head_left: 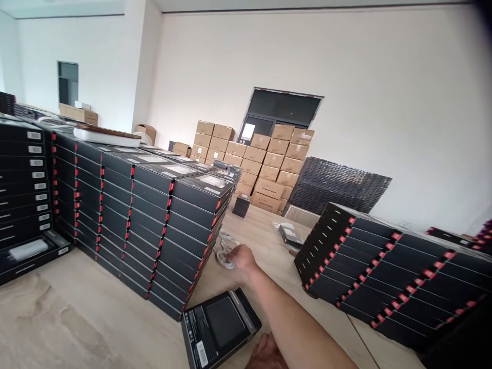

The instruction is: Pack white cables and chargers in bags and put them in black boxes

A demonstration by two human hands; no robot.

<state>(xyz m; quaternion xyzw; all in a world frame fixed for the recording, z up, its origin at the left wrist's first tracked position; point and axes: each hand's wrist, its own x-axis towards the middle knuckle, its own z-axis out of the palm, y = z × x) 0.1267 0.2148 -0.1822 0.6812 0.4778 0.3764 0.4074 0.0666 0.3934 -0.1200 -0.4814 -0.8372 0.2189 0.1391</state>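
Observation:
My right hand (242,257) reaches forward beside the tall stack and is closed on a coiled white cable (224,256) by the table top. Below it lies a black box (221,325), its label side up, with a barcode sticker near its front corner. My left hand (266,352) is at the bottom edge, next to the box's right side. Its fingers are partly hidden by my right forearm and the frame edge, so its grip does not show.
A tall stack of black boxes with red tabs (149,220) stands left; another stack (369,266) stands right. A bagged item (289,234) and a small black stack (241,205) sit farther back. Cartons (265,164) are piled by the wall. An open box (33,251) lies far left.

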